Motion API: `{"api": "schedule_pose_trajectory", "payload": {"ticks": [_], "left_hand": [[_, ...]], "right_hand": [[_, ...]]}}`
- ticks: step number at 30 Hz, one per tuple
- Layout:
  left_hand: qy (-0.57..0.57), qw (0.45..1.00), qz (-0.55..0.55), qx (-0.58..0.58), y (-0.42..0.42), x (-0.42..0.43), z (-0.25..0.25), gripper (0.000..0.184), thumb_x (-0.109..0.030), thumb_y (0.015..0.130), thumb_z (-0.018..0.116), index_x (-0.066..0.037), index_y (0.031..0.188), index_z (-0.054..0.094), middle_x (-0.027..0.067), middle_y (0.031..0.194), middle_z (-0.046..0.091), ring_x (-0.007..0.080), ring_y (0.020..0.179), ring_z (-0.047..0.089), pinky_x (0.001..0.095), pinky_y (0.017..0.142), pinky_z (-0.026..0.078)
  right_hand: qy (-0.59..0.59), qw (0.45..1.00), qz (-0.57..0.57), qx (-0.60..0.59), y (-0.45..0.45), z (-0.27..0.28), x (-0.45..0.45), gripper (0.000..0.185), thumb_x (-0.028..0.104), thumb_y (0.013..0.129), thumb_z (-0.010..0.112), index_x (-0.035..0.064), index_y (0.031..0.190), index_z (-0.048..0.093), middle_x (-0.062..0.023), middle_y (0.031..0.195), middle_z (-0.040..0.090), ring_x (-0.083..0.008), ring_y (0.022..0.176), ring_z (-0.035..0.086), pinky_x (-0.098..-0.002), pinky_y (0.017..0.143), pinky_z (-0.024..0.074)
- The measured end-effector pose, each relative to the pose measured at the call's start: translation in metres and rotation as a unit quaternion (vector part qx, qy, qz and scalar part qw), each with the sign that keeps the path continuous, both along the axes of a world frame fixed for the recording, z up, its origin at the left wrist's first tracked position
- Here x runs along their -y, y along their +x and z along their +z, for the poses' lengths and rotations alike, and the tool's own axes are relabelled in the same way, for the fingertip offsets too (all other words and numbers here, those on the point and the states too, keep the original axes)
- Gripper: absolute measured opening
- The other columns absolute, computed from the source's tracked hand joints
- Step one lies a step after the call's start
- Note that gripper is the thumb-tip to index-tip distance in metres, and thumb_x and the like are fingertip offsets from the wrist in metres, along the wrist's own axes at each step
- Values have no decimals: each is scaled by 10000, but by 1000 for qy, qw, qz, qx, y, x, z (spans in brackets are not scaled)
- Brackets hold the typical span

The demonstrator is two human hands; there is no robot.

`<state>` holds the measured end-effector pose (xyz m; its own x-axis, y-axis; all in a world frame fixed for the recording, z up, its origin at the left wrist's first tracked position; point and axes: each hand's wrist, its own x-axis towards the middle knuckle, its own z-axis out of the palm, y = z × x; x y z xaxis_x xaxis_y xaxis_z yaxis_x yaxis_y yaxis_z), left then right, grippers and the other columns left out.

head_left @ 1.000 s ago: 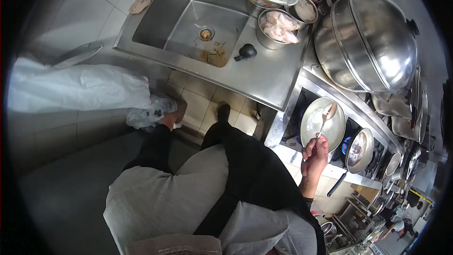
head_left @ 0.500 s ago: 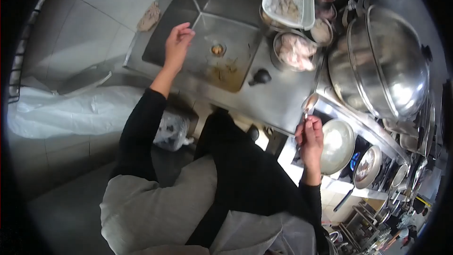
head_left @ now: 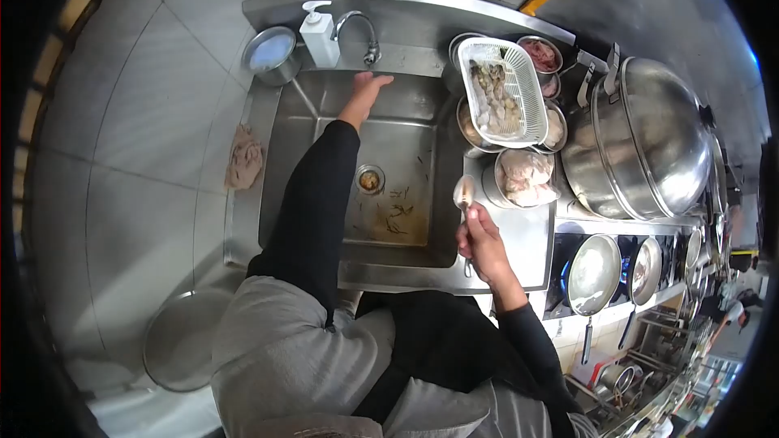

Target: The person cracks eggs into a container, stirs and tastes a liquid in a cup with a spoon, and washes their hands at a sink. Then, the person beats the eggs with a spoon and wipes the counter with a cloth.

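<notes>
My right hand [head_left: 484, 247] grips a metal spoon [head_left: 464, 192] by its handle, bowl up, over the right edge of the steel sink [head_left: 398, 142]. My left hand [head_left: 369, 91] is stretched out at the back of the sink, just below the faucet [head_left: 372, 53]. Its fingers point right and it holds nothing I can see; whether it touches the faucet I cannot tell. Left of the faucet stands a white pump bottle [head_left: 320, 39]. Brownish scraps lie on the sink floor near the drain [head_left: 370, 180].
Right of the sink stand a white basket [head_left: 531, 101] of shellfish-like pieces, a pot of pale meat [head_left: 526, 174] and bowls of meat. Beyond them is a large domed steel pot [head_left: 649, 138]. Pans [head_left: 595, 276] sit over lit burners. A crumpled cloth [head_left: 244, 158] lies at left.
My view has swung toward the sink's back, bringing the faucet and pump bottle into sight. My left hand has reached forward to the faucet. The spoon in my right hand is now beside the sink.
</notes>
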<state>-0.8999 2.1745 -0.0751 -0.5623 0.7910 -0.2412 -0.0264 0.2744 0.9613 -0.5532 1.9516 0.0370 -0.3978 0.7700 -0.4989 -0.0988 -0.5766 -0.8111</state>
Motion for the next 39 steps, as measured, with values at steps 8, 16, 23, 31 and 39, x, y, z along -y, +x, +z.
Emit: {"api": "schedule_pose_trajectory", "payload": {"ticks": [8, 16, 23, 31, 39], "left_hand": [[268, 954, 126, 43, -81, 35, 77, 385, -243, 917, 613, -13, 1226, 595, 109, 1160, 666, 170, 1112, 594, 349, 964, 418], [191, 954, -214, 83, -30, 33, 141, 638, -528, 1009, 441, -43, 1419, 502, 115, 1393, 567, 224, 1338, 475, 388, 1154, 268], [99, 920, 46, 376, 10, 58, 46, 421, -421, 960, 604, -65, 1186, 623, 53, 1154, 651, 180, 1086, 582, 390, 934, 448], [78, 980, -170, 66, 25, -3, 22, 301, -93, 873, 669, -72, 1170, 624, 96, 813, 677, 173, 666, 659, 343, 559, 527], [40, 886, -310, -344, 9, -12, 25, 449, -469, 975, 524, -73, 1033, 728, 113, 737, 702, 250, 770, 680, 402, 725, 534]], "right_hand": [[-19, 995, 35, -91, -112, -33, -91, 311, 78, 998, 496, 95, 1297, 411, -118, 982, 626, -174, 728, 636, -300, 600, 512], [62, 995, 77, 19, -237, -44, -243, 399, -43, 910, 441, 70, 1291, 481, -143, 1066, 664, -216, 721, 671, -341, 675, 556], [358, 856, 141, 346, -259, -54, -275, 319, 257, 987, 474, -16, 1079, 609, -303, 961, 656, -445, 915, 635, -502, 788, 505], [14, 1000, 6, -8, -174, -80, -182, 134, 145, 983, 522, 34, 1042, 569, -41, 691, 562, -151, 493, 534, -299, 456, 459], [-16, 996, -60, -70, -175, -61, -162, 183, 163, 1006, 523, 36, 1135, 546, -83, 816, 626, -158, 613, 607, -287, 521, 517]]}}
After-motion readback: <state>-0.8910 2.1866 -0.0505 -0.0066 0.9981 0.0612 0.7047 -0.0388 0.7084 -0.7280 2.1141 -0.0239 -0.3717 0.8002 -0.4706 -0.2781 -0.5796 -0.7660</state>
